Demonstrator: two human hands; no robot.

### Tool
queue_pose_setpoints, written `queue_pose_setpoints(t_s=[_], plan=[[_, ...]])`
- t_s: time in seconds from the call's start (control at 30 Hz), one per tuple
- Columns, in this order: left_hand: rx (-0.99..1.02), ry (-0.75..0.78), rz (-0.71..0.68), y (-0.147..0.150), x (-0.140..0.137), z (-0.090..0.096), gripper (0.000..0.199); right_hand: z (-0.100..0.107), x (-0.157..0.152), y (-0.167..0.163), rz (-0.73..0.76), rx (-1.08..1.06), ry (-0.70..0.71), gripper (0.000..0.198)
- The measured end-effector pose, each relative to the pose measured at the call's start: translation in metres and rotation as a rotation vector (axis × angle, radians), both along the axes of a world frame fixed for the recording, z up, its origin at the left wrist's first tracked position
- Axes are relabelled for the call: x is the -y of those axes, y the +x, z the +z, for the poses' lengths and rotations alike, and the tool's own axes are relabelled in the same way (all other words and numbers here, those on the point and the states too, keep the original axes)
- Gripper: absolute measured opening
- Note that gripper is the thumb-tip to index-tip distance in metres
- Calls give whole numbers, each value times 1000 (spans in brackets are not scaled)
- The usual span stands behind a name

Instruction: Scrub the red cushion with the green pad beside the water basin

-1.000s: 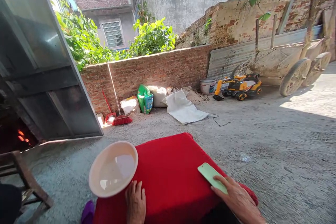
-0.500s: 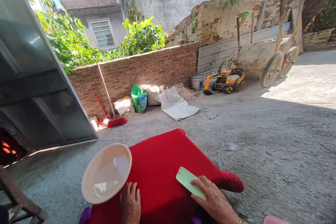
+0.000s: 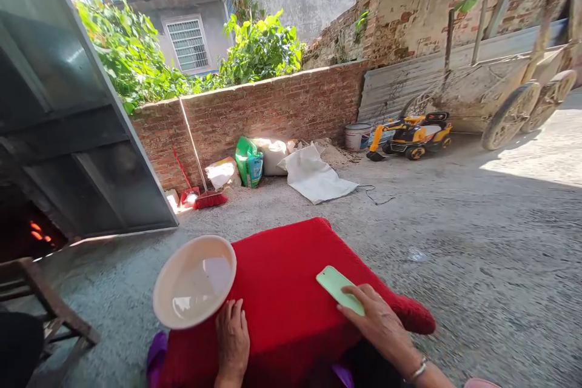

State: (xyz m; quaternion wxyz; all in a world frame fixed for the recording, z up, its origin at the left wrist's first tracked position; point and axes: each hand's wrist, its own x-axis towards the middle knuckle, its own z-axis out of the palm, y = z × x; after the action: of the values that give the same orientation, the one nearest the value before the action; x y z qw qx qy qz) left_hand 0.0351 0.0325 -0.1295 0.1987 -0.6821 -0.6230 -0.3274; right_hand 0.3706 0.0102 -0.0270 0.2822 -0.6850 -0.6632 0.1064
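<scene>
A red cloth covers a small table or stool in front of me. On its left side stands a cream basin holding clear water. My left hand lies palm down on the cloth, fingers stretched out, the tips close to the basin's near rim; whether they touch it I cannot tell. On the right, my right hand grips the lower end of a pale green, flat, phone-shaped slab with rounded corners and a small dark dot near its far end. The slab is at the cloth's surface.
A dark metal door and a wooden chair stand at left. Along the brick wall are a red broom, sacks, a toy excavator and a cart. Purple footwear shows below the cloth.
The view has shifted, so the scene sits a little differently in the picture. Both hands, the basin and the green slab keep about the same places on the cloth.
</scene>
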Motion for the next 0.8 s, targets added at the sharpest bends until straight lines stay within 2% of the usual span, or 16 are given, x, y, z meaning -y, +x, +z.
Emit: queue_pose_setpoints(t_s=[0.1, 0.2, 0.27, 0.33, 0.4, 0.47, 0.7, 0.8], plan=[[85, 34, -27, -2, -1, -1, 34, 0, -5, -67, 209, 48, -43, 23], [148, 37, -59, -5, -1, -2, 35, -5, -7, -121, 365, 89, -101, 28], [165, 38, -62, -6, -1, -3, 36, -8, -9, -139, 425, 110, -138, 30], [158, 55, -58, -6, -1, -3, 36, -10, -16, -139, 434, 135, -161, 30], [141, 77, -56, -5, 0, -3, 36, -9, -25, -122, 384, 158, -168, 30], [128, 94, -54, -2, -1, -3, 35, -7, -34, -90, 285, 171, -177, 30], [97, 172, -24, 1, -7, -11, 33, -4, -37, 58, -225, 142, -198, 39], [72, 200, -26, -1, -10, -15, 33, -12, -33, 97, -420, 126, -194, 43]])
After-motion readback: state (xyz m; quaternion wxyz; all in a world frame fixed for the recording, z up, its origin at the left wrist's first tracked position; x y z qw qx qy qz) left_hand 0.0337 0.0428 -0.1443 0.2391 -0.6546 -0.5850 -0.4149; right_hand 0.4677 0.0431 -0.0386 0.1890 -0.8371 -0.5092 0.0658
